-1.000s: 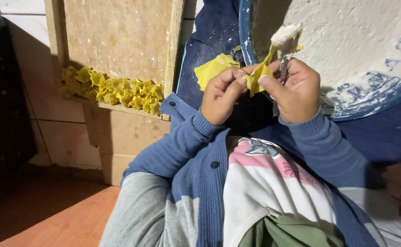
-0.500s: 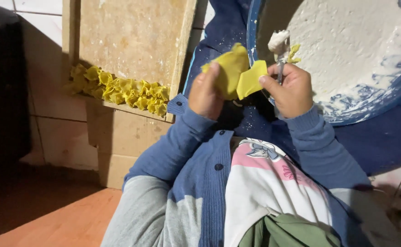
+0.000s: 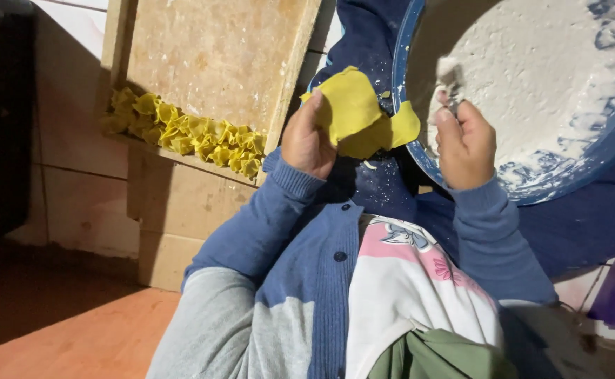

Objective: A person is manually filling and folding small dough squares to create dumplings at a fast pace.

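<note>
My left hand point(image 3: 309, 144) grips a thin yellow dough sheet point(image 3: 353, 112) that curls open above its fingers. A second yellow piece point(image 3: 404, 125) sticks out to the right of it. My right hand point(image 3: 466, 144) is closed around a small spoon point(image 3: 450, 78) whose tip carries a white lump. That tip sits over the white mass inside a big blue bowl point(image 3: 419, 158). The two hands are a short way apart, both held up in front of my blue sleeves.
A floured wooden board point(image 3: 216, 56) leans at the left, with a row of several folded yellow dough pieces point(image 3: 188, 133) along its lower ledge. Dark blue cloth point(image 3: 363, 35) lies between board and bowl. Tiled wall and reddish floor point(image 3: 76, 337) are at the left.
The hands, first pinching the yellow dough together, have parted. My right hand carried the spoon right, over the bowl. The dough sheet stays in my left hand, opened wider.
</note>
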